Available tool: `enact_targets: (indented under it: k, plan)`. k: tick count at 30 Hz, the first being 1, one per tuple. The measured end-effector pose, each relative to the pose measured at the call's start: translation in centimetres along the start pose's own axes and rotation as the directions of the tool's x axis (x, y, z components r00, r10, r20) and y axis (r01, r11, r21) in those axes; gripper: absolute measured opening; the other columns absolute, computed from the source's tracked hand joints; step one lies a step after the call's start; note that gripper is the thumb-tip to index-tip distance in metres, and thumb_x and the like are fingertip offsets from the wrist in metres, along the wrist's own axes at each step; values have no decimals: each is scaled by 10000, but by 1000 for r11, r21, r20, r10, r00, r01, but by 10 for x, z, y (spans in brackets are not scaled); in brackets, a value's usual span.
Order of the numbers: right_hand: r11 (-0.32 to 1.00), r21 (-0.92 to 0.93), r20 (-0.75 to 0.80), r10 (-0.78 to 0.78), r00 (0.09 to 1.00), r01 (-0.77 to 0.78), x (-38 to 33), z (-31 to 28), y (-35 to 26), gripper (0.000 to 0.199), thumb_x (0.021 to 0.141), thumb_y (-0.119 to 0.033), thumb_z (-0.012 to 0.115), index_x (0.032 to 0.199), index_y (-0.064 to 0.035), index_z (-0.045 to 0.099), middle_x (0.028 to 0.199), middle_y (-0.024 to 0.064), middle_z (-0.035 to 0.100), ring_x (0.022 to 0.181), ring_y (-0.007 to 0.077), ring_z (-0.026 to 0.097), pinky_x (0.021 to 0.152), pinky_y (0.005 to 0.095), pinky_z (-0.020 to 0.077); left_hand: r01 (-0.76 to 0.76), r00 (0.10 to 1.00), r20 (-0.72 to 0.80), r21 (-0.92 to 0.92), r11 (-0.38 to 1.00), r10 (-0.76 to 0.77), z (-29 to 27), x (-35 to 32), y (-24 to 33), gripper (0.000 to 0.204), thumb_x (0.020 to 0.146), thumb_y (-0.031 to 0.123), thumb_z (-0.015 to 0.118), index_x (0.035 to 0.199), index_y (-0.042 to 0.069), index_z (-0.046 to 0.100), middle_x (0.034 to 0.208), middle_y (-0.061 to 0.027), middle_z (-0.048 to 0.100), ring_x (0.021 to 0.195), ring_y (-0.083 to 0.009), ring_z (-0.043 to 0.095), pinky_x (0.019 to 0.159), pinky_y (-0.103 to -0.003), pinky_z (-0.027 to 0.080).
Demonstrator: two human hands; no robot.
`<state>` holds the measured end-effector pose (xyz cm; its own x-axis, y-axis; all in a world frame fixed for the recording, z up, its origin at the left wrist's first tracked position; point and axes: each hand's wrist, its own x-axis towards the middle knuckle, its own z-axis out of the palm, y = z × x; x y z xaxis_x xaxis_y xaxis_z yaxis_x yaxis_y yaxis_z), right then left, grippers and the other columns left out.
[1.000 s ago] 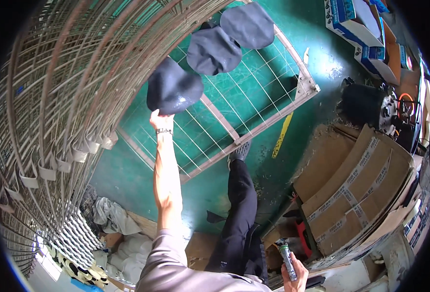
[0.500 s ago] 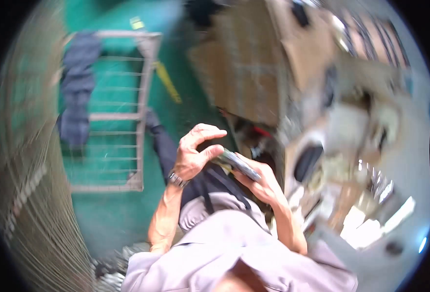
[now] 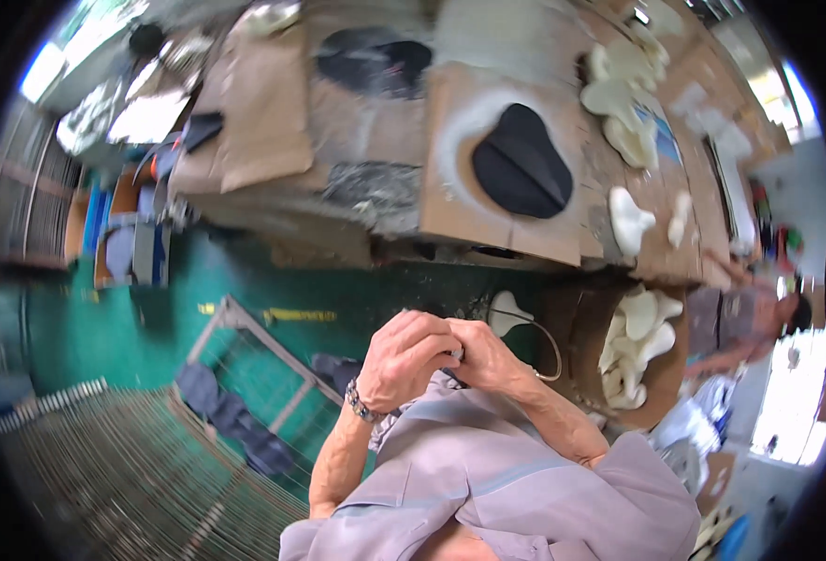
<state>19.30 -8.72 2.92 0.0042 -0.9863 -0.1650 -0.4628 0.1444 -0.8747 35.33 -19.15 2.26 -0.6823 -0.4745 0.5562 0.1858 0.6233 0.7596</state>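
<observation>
In front of my chest, my left hand (image 3: 405, 361) and my right hand (image 3: 481, 353) are together with fingers curled and touching. Between them a small dark bit of something shows; the fingers cover the rest, so its kind cannot be made out. A bracelet or watch (image 3: 362, 403) with metal links circles my left wrist. Past my hands, on the workbench, a black rounded, lobed pad (image 3: 522, 162) lies on a cardboard sheet (image 3: 450, 201) with a whitish sprayed halo around it. Neither hand touches the bench.
Cream foam pieces (image 3: 628, 210) lie on the bench's right side, and more fill a carton (image 3: 572, 365) below. A wire rack (image 3: 287, 351) with a dark cloth (image 3: 231, 421) stands at left on the green floor (image 3: 132, 337). Another person (image 3: 736, 323) is at the far right.
My view has swung round so the bench is now ahead and the rack lower left. My hands have come together; the flat, slab-like object seen in my right hand is now mostly hidden.
</observation>
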Motion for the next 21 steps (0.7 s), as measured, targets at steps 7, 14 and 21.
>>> enact_targets:
  k: [7,14,21]
  plan:
    - [993,54,-320,113,941,-100,-63,-73,59,492,807,-28,700,1294,-1,637,1057,235,695,991,450,659,855,475,545,-156,947,272,-85,984,173,98,97,5,222,743,136,811,919,61,699,960,-64,681,918,-284,690,792,-400,564]
    - [951,274,-529,273,803,-143,-98,-110,59,469,767,29,652,1236,10,656,1171,253,694,1112,453,643,914,434,542,-207,861,415,-241,948,293,162,146,0,309,710,122,816,989,47,710,1019,-81,686,954,-312,686,815,-424,563]
    - [704,708,-556,503,662,59,-105,-152,49,155,882,-57,713,1032,-20,710,874,32,713,845,158,695,627,303,504,-403,852,295,-162,901,434,196,202,13,402,738,107,760,1135,47,735,1132,-92,691,1043,-301,669,967,-452,532]
